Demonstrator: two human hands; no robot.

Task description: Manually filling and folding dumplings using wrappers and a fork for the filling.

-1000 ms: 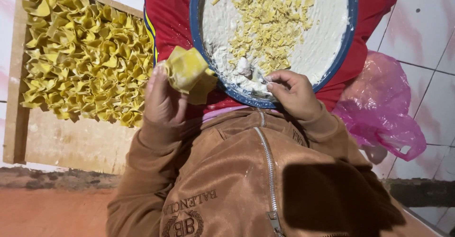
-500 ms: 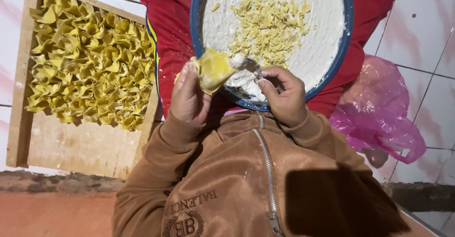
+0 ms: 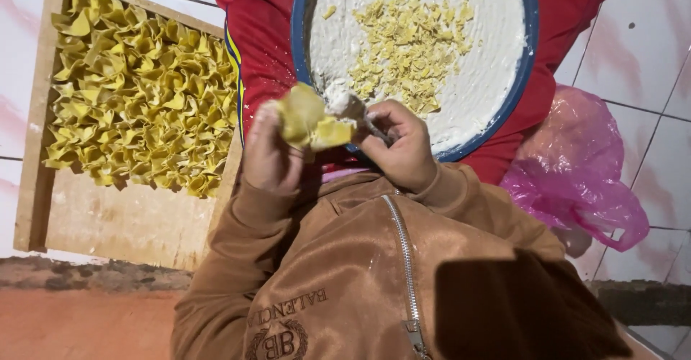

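Since half second ago, right hand (image 3: 403, 151) came off filling, now shut on one small utensil (image 3: 371, 124) with white lump (image 3: 344, 102) at yellow wrapper (image 3: 311, 122). Left hand (image 3: 270, 158) cupped under that one wrapper. One blue-rimmed bowl (image 3: 522, 79) above. One wooden tray (image 3: 43, 151), dozens folded dumplings (image 3: 137, 101). One pink bag (image 3: 576, 180).

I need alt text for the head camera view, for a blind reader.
The left hand holds a yellow dough wrapper while the right hand spoons pale filling onto it, over a blue-rimmed bowl. A wooden tray of folded yellow dumplings lies nearby.
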